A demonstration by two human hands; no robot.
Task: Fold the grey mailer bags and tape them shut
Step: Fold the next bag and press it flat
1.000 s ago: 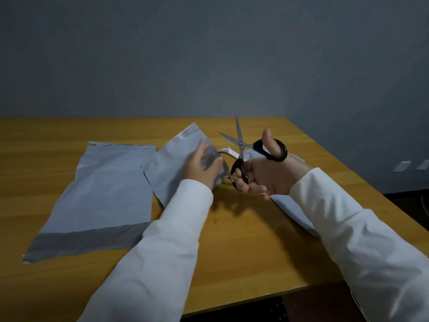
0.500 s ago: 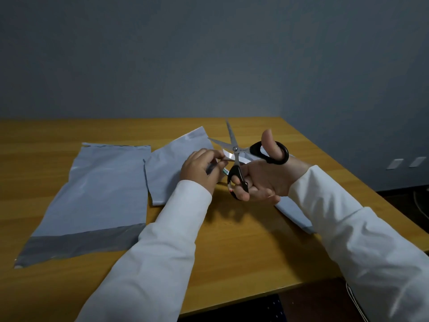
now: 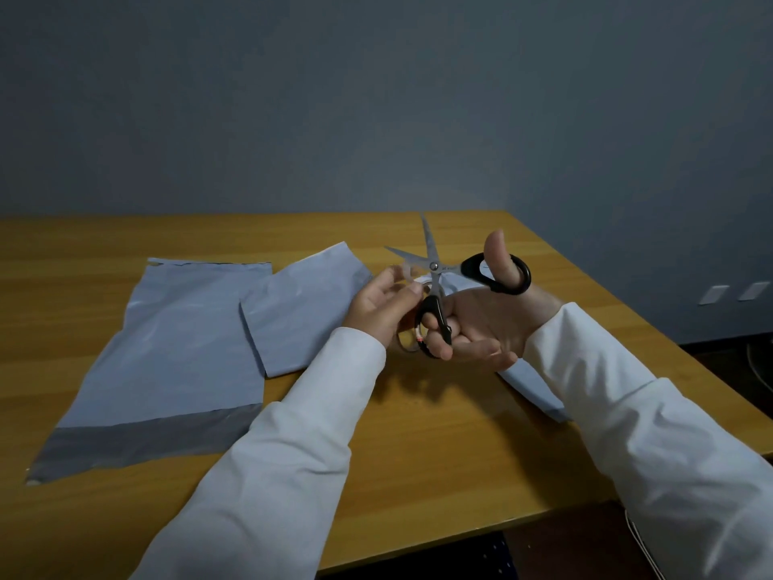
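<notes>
My left hand [image 3: 374,305] pinches a short clear strip of tape [image 3: 405,273] and holds it up between the spread blades of the black-handled scissors [image 3: 435,272]. My right hand [image 3: 481,326] grips the scissors, thumb through the upper loop. A tape roll [image 3: 408,344] shows just under both hands; which hand carries it I cannot tell. A folded grey mailer bag [image 3: 299,316] lies flat to the left of my hands. An unfolded grey mailer bag [image 3: 175,349] with a darker flap lies further left. Another bag [image 3: 531,389] is partly hidden under my right forearm.
Everything sits on a wooden table [image 3: 439,445], whose front edge runs close under my forearms and whose right edge slants off behind my right arm. A grey wall stands behind, with two wall sockets [image 3: 734,293] low at the right.
My left hand left the folded bag, which now lies flat, and took hold of a tape strip. Both hands rose a little, and the scissors' blades now straddle the strip.
</notes>
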